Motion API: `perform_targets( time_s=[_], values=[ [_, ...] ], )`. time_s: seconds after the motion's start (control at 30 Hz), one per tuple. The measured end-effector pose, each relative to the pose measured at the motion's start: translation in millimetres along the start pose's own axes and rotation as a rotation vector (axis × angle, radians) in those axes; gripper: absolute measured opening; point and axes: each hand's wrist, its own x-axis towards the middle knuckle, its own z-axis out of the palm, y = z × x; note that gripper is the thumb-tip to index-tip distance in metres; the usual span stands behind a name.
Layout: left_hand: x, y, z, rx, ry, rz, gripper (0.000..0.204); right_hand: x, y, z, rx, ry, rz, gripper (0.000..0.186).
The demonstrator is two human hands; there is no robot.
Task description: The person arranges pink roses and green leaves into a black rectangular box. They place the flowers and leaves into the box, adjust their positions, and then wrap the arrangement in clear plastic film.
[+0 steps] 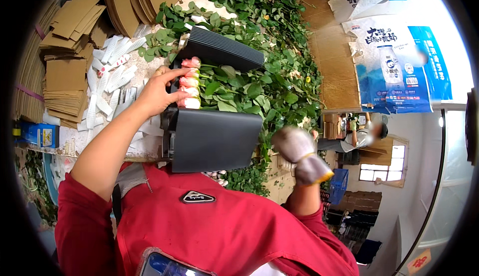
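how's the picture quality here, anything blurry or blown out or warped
Head view: the gloved right hand is smeared by motion blur, while the bare left hand on the pink roses is sharp; the window at right is blown out white; fisheye bends the black frame and darkens the rim.

Blue-and-white printed sack point(394, 69) hangs upper right; flat brown cartons point(67, 51) stacked upper left; small blue box point(42, 135) at left edge; phone screen point(164, 266) bottom centre.
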Motion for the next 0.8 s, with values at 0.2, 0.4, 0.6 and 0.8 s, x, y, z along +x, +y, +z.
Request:
perform_targets(
  time_s=[0.2,0.4,0.6,0.8],
  values=[
    [1.9,-36.2,26.8,0.007,-0.044,-0.035,0.063,-20.5,-110.5,60.7,1.133,-0.269,-0.664,0.028],
    [0.8,-59.0,27.7,-0.037,0.015,-0.032,0.06,67.6,-131.7,-88.1,0.492,0.408,-0.886,0.047],
    [0.0,-48.7,11.8,0.086,-0.172,-0.026,0.044,152.4,-142.8,-39.8,0.25,0.08,-0.704,0.07],
    [53.4,-17.9,4.3,0.079,0.364,0.081,0.028,160.2,-145.5,-43.2,0.207,-0.004,-0.701,0.073]
  ],
)
